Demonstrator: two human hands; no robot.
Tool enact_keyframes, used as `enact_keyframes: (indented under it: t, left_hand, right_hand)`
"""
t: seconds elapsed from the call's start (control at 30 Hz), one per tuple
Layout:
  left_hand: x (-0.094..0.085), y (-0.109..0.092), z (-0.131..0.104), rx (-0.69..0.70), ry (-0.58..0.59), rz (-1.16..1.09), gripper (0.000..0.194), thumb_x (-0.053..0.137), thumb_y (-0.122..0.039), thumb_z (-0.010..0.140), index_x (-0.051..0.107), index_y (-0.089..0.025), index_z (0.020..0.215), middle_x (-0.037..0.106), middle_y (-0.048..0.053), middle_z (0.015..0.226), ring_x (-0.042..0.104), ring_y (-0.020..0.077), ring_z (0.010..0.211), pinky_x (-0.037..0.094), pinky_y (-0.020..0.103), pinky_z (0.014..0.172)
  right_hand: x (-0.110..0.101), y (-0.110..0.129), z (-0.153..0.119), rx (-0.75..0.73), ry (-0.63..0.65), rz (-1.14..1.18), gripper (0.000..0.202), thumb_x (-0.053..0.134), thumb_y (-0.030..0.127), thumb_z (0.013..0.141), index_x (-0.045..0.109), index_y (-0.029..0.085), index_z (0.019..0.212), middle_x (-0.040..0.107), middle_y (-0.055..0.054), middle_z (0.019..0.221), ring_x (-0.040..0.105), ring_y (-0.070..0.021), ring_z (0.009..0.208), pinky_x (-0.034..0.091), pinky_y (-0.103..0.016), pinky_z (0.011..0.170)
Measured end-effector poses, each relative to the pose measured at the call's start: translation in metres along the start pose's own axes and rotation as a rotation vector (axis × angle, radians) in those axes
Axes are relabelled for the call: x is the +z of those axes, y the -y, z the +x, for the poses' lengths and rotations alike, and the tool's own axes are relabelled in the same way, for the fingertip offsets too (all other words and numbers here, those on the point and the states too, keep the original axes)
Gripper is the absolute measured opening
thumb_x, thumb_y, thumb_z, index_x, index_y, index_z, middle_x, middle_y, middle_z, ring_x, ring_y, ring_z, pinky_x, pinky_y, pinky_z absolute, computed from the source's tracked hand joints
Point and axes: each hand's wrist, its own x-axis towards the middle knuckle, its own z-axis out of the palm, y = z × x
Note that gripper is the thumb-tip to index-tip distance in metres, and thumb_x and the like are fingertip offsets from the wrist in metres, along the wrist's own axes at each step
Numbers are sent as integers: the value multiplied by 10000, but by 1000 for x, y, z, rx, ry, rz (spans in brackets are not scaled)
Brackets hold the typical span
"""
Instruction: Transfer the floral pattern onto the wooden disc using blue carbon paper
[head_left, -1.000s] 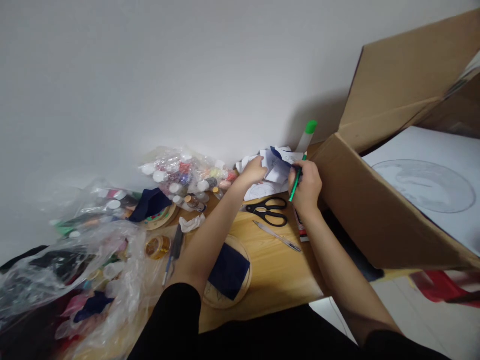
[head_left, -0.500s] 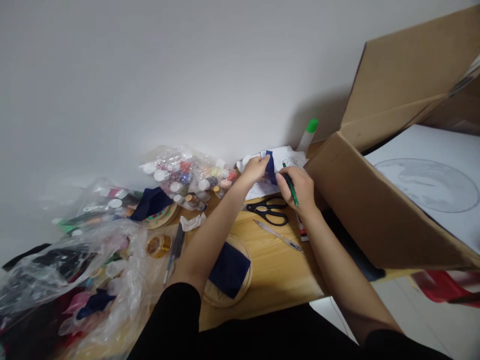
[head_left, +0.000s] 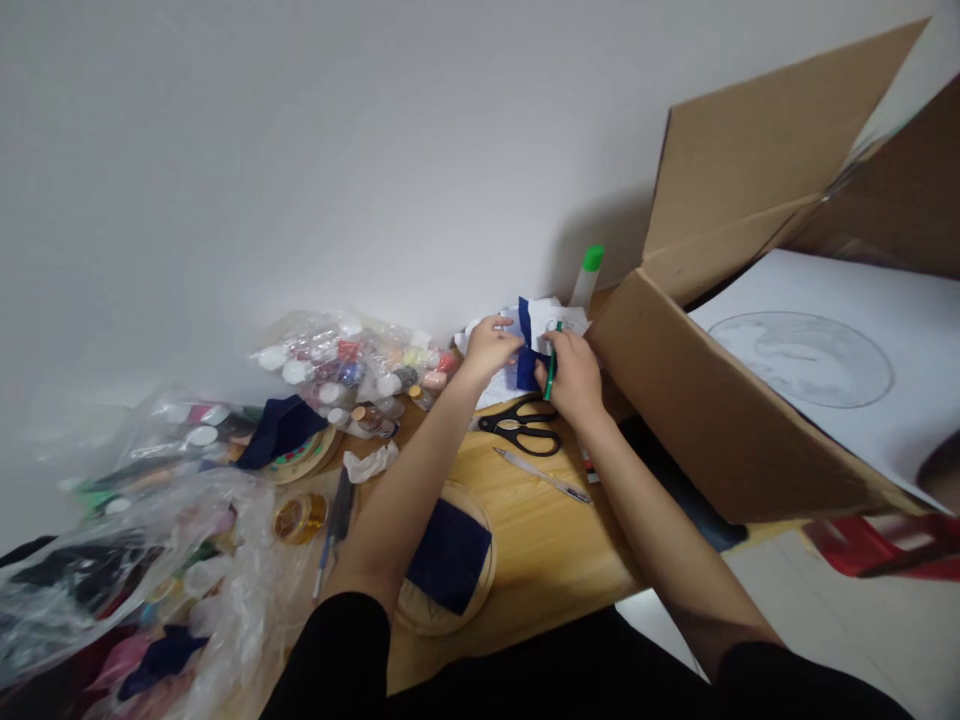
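Observation:
My right hand (head_left: 577, 375) is closed around a green pen (head_left: 553, 372), its thumb by the lower part of a dark blue piece of cloth (head_left: 529, 370). The cloth lies over white papers (head_left: 491, 390) at the table's back, a strip of it standing up. Just left of it, my left hand (head_left: 491, 348) has its fingers apart, near the cloth's edge. Black-handled scissors (head_left: 519, 425) lie right in front of the hands, and a clear-barrelled pen (head_left: 541, 474) lies nearer to me. Dark blue cloth (head_left: 451, 555) also covers a round wooden disc (head_left: 487, 575), partly behind my left forearm.
An open cardboard box (head_left: 690, 400) stands on the right, with a drawing on white paper (head_left: 810, 350) over it. A green-capped bottle (head_left: 586, 275) stands by the wall. Plastic bags of small bottles (head_left: 345, 365) and an amber tape roll (head_left: 300, 518) crowd the left.
My left hand has let go of the blue cloth and its fingers have spread. My right hand, still holding the green pen, has come down beside the cloth. The view has shifted slightly right.

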Motion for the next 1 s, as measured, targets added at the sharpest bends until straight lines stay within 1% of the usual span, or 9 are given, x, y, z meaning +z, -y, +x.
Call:
enact_keyframes:
  t: [0.27, 0.37, 0.47, 0.57, 0.67, 0.77, 0.83, 0.9, 1.0]
  left_hand:
    - [9, 9, 10, 97, -30, 51, 571, 545, -19, 673, 443, -142, 1222, 601, 26, 918, 579, 94, 699, 474, 198, 642]
    - [12, 12, 13, 158, -68, 76, 548, 541, -9, 663, 467, -148, 1188, 610, 32, 930, 599, 108, 773, 477, 199, 686]
    - [9, 13, 11, 233, -125, 102, 483, 524, -15, 679, 502, -158, 1139, 615, 25, 883, 602, 116, 742, 486, 217, 681]
    - [-9, 15, -5, 343, -221, 128, 457, 525, -23, 693, 536, -195, 1117, 619, 13, 887, 600, 111, 734, 490, 233, 730]
    - [-39, 20, -35, 457, -347, 138, 409, 532, -69, 732, 570, -214, 1112, 624, 28, 965, 607, 120, 809, 487, 243, 788]
    - [-70, 25, -71, 527, -443, 140, 179, 542, -158, 770, 663, -199, 896, 646, 29, 956, 615, 139, 876, 486, 254, 822]
    - [-85, 28, -93, 558, -494, 130, 153, 576, -200, 769, 701, -213, 855, 659, 15, 915, 615, 142, 899, 486, 253, 829]
    - [-94, 32, -110, 560, -543, 56, 165, 624, -202, 736, 726, -228, 863, 673, 8, 903, 627, 140, 877, 500, 250, 803]
    - [-98, 39, -128, 512, -578, -96, 211, 677, -184, 682, 742, -242, 875, 682, 5, 947, 634, 148, 914, 505, 260, 835]
  right_hand:
    - [4, -3, 0, 54, -19, 3, 267, 439, 160, 789, 606, 155, 996, 627, -117, 972, 551, -240, 889, 428, -342, 765]
    - [3, -3, 0, 60, -47, 18, 248, 407, 187, 824, 616, 168, 957, 629, -100, 933, 553, -224, 867, 428, -329, 758]
    - [2, -2, 0, 64, -84, 30, 249, 384, 195, 841, 618, 167, 923, 629, -102, 902, 555, -222, 847, 430, -329, 747]
    - [0, -3, 0, 61, -113, 38, 238, 398, 186, 824, 614, 164, 920, 627, -114, 888, 555, -232, 834, 434, -339, 736]
    - [-2, -3, 0, 51, -125, 46, 227, 421, 173, 793, 610, 166, 919, 625, -121, 889, 551, -243, 835, 439, -352, 738]
    - [-1, -2, 0, 32, -120, 54, 236, 442, 163, 759, 605, 166, 929, 626, -121, 903, 546, -253, 856, 441, -367, 770]
    - [-1, -1, -1, 12, -112, 58, 271, 467, 160, 720, 602, 155, 955, 626, -125, 913, 544, -263, 870, 442, -382, 796]
    - [0, 0, -1, -11, -104, 63, 325, 486, 160, 686, 597, 146, 991, 629, -130, 933, 543, -272, 893, 442, -397, 823]
    - [1, -1, -2, -41, -102, 70, 378, 479, 150, 671, 595, 144, 1031, 640, -131, 975, 546, -274, 929, 444, -407, 851]
